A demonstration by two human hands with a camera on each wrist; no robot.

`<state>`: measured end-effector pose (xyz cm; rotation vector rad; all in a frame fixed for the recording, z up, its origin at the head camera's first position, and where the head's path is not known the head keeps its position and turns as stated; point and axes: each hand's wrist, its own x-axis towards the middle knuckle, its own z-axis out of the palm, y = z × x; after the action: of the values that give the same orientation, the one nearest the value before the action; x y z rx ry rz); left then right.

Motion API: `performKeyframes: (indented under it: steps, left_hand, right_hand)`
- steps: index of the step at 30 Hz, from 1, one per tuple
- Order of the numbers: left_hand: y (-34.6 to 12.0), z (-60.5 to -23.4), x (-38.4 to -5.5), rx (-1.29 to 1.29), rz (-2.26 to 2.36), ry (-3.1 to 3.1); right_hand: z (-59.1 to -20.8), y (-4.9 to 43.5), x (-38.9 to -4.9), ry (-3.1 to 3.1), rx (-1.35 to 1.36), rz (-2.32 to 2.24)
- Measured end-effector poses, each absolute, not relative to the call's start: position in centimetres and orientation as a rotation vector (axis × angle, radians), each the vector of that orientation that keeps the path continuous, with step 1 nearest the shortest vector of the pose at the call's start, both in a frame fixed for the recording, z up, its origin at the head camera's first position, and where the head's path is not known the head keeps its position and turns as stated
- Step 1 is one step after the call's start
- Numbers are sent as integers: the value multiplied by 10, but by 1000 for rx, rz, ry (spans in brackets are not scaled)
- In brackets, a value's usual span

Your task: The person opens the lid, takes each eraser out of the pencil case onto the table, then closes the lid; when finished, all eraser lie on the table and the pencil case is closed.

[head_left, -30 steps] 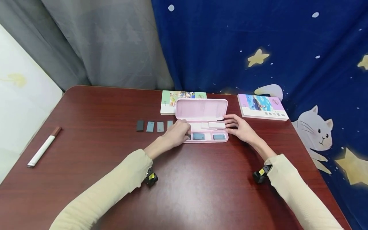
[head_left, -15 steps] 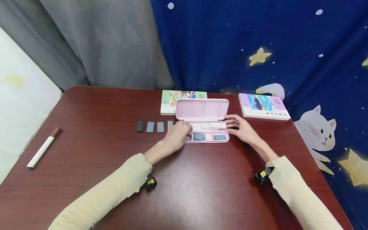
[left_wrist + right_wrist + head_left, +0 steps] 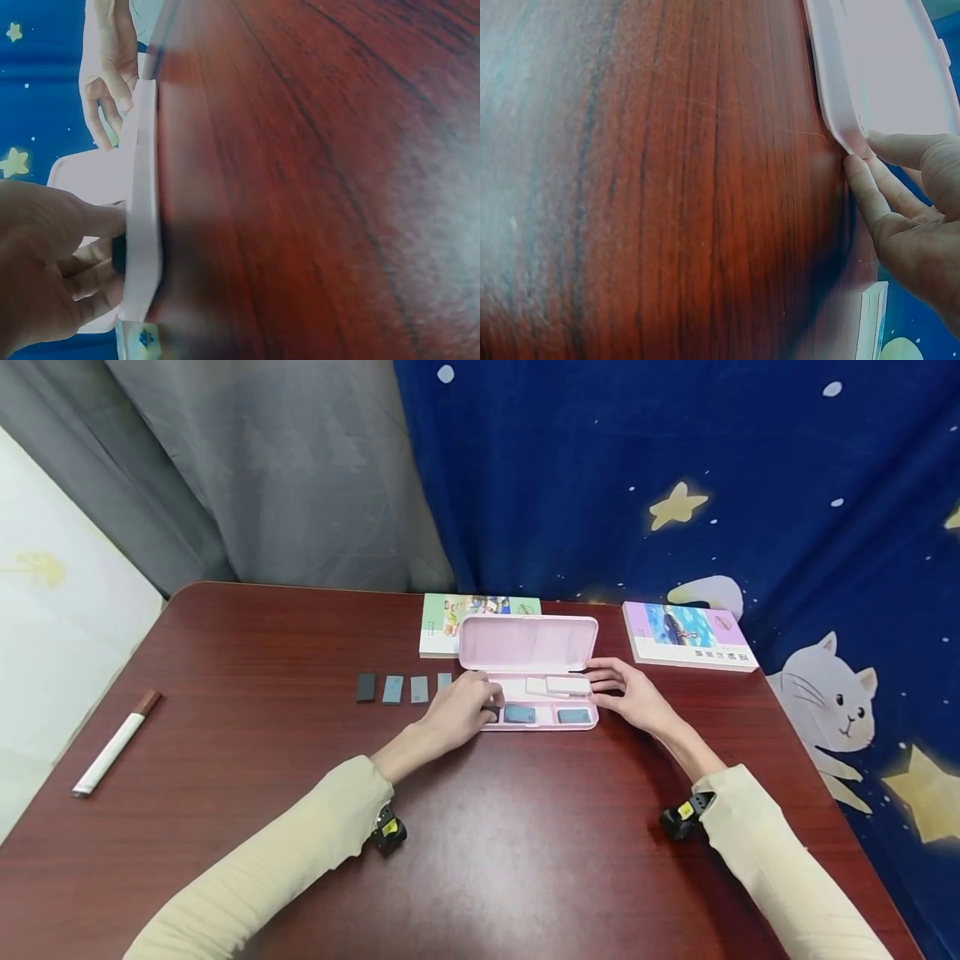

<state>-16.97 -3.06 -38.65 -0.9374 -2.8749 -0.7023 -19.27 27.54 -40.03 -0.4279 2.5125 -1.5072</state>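
A pink pencil case (image 3: 527, 620) lies with its lid raised on the table. My left hand (image 3: 465, 703) reaches into its left end, and in the left wrist view the thumb and fingers pinch a small dark block (image 3: 118, 253). Those fingers hide most of the block. Two blue-grey blocks, a left one (image 3: 519, 714) and a right one (image 3: 573, 716), lie in the front compartments. White pieces (image 3: 567, 686) lie behind them. My right hand (image 3: 628, 695) touches the case's right end with fairly straight, spread fingers; in the right wrist view the thumb tip meets the rim.
Left of the case stands a row with a black block (image 3: 365, 687) and several blue-grey blocks (image 3: 392, 689), the last partly hidden. A green book (image 3: 437, 627) lies behind the case, a purple book (image 3: 688, 637) at back right. A white marker (image 3: 112, 752) lies far left.
My left hand shifts very slightly within the left end of the case. The right hand keeps its place on the right end, and the blocks in the row stay put.
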Motion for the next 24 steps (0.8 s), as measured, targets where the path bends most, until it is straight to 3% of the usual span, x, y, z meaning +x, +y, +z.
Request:
performKeyframes:
  steps: [24]
  left_hand:
    - [-79,-381,-178,-370,-1928,-2549]
  right_hand:
    - [-402,276,-193,2509,-441,-1521]
